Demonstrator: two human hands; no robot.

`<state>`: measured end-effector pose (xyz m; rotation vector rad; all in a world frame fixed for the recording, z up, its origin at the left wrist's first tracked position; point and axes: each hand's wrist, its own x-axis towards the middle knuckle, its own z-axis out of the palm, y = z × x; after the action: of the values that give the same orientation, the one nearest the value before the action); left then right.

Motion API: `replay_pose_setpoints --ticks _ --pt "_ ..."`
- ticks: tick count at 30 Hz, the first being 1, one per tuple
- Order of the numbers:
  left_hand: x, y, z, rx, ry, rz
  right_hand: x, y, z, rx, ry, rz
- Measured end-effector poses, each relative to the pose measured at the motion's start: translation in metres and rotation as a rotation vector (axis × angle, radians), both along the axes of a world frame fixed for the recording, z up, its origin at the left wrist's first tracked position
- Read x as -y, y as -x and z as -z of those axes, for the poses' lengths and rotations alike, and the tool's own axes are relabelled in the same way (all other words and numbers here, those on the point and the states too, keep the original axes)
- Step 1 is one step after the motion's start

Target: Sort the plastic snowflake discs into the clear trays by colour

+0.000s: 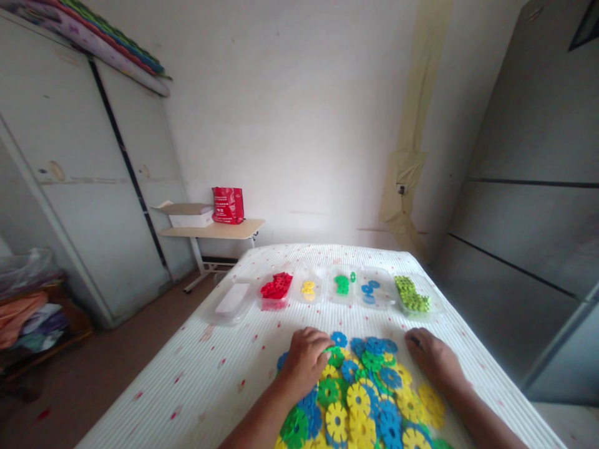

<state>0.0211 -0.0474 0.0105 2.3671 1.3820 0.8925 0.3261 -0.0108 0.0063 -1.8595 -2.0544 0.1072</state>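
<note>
Your left hand (306, 360) rests palm down on the near-left edge of the pile of plastic discs (362, 399), fingers curled loosely over a green disc (335, 357); whether that grip has closed on the disc you cannot tell, since the fingertips are tucked under. Your right hand (433, 358) lies flat at the pile's far-right edge, its grip slack, fingers touching the bed cover beside a blue disc (380, 345) and holding nothing.

That pile of notched blue, green and yellow discs lies heaped on the bed (210, 380) between your forearms, close to you. Beyond it, a row of clear trays runs across the bed: a tray of red pieces (277, 287), then one with a few yellow pieces (308, 289), one with green pieces (342, 284), one with blue pieces (369, 289), and at the right a tray of lime-green pieces (412, 294). At the row's left end sits a clear tray (231, 302) with a pale flat thing in it.

Past the bed, a small side table (213, 231) stands against the wall, bearing a red bag (228, 204) and a white box (189, 217).
</note>
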Motion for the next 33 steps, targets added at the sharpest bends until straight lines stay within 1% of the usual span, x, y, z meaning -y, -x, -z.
replay_pose_setpoints --ticks 3,7,13,18,29,33 --pt "0.0 0.0 0.001 -0.048 -0.016 -0.015 0.0 0.0 0.0 -0.008 0.006 0.001" --pt "0.0 -0.002 0.006 -0.129 0.027 -0.028 -0.001 0.0 0.001 -0.019 -0.002 0.0" --pt "-0.003 -0.002 0.012 -0.116 0.063 -0.054 -0.004 -0.003 0.007 -0.023 -0.029 -0.013" --pt "-0.003 -0.003 0.01 -0.138 0.062 -0.092 -0.004 -0.002 0.007 -0.029 -0.035 -0.014" --pt "0.002 -0.007 0.003 -0.275 -0.044 -0.154 -0.002 -0.003 0.008 -0.038 -0.047 -0.014" --pt "-0.001 -0.006 0.002 -0.252 -0.055 -0.216 -0.003 -0.003 0.007 -0.037 -0.046 -0.008"
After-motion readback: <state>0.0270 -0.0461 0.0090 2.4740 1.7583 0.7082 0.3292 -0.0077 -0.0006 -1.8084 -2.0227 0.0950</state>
